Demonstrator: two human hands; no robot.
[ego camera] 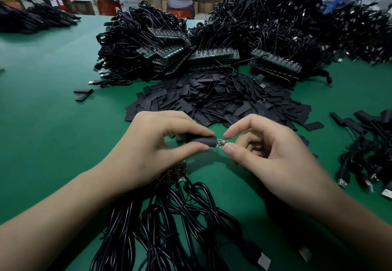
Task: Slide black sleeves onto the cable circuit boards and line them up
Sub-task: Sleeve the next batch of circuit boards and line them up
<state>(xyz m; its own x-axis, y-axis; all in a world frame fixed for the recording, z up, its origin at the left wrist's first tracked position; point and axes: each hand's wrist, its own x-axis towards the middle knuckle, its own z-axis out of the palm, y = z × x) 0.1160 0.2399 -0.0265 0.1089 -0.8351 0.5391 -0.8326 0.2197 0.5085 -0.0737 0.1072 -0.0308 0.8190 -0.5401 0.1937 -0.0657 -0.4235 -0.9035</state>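
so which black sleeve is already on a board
The sleeve pinched by the left hand, half over the board; the others lie loose in the pile.

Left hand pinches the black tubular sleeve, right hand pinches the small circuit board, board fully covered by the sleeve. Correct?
Not quite. The head view shows the end of the small circuit board bare, sticking out of the black tubular sleeve toward the right hand. The rest stands: the left hand pinches the sleeve, the right hand pinches the board.

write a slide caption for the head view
Left hand pinches a black sleeve partly over a circuit board that the right hand pinches, above a green table.
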